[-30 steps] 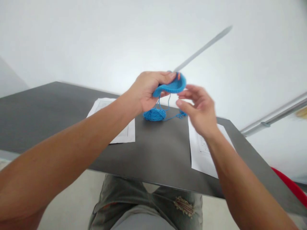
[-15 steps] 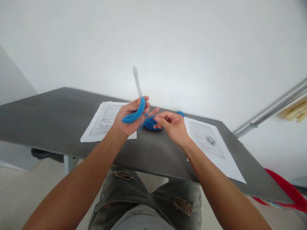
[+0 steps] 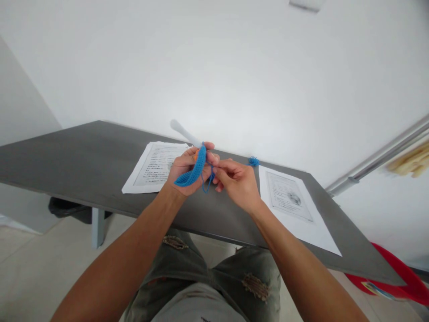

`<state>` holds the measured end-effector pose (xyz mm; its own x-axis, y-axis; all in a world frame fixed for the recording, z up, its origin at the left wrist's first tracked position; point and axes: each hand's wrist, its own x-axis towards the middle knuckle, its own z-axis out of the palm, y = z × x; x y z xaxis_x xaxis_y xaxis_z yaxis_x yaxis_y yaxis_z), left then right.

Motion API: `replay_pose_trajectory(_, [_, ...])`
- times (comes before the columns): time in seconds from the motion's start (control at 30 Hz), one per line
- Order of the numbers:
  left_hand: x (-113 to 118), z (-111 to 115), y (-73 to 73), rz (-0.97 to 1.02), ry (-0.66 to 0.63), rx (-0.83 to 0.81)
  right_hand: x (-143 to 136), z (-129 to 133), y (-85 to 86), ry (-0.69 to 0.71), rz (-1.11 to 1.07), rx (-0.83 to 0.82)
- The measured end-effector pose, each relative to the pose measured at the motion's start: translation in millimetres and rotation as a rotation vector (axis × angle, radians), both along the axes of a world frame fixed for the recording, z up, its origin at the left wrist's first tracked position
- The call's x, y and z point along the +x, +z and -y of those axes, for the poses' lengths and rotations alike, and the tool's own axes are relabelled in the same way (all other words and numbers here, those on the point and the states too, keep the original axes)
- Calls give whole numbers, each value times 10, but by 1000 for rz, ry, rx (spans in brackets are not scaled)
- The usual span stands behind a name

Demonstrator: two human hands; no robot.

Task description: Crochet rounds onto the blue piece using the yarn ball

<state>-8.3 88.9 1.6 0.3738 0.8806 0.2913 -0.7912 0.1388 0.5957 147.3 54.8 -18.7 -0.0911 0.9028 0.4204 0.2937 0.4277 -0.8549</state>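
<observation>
Holding a formed crocheted piece (image 3: 198, 169) in our left grip (image 3: 183, 164), we pinch yarn (image 3: 206, 191), apparently unworked, in our right grip (image 3: 240, 183).

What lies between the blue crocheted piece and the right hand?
In the head view, looped blue yarn and fingers of the left hand show between the crocheted piece and the right hand.

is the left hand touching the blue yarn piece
Touching. The head view shows the blue yarn piece held in the left hand, lying across its palm.
</observation>
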Motion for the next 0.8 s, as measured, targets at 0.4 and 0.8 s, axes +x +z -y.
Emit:
replay_pose_trajectory(0.4, [-123,166,-71,-39,-39,26,114,116,85,-313,75,-2])
replay_pose_trajectory(0.8, [-140,494,57,100,18,27,260,492,109,45,59,-28])
